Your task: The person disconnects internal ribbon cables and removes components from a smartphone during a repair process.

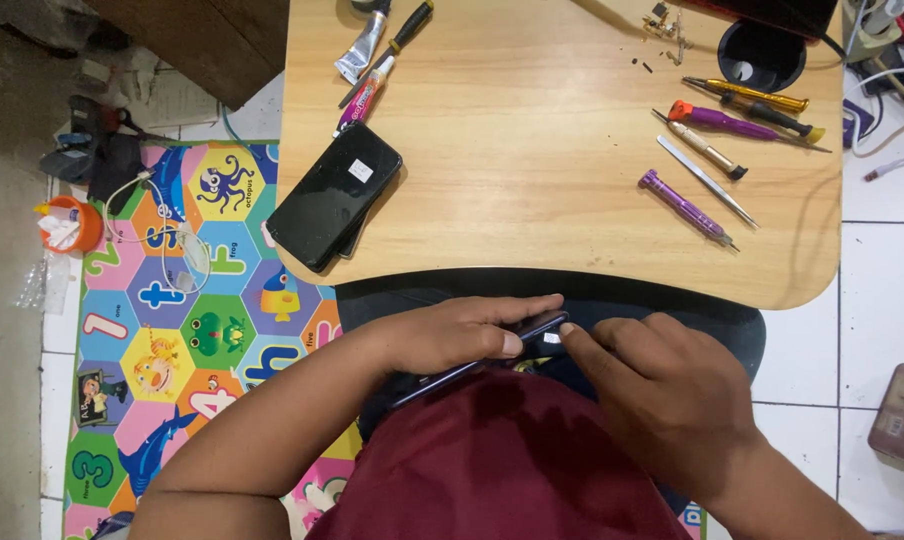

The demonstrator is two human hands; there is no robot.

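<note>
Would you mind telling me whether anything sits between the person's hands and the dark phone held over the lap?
Nothing visible does. The left hand already grips the dark phone edge-on, and the right hand has a fingertip against its end, below the wooden table.

Bright, even overhead light; soft shadows under the tools (edges slightly bowed), focus sharp throughout.

I count: 2 hands (462,335) (662,395), 2 phones – 1 on table (334,196), 1 held (482,360); 5 screwdrivers upper rt (687,207); 1 tweezers (707,181); 2 glue tubes upper left (362,48).
</note>
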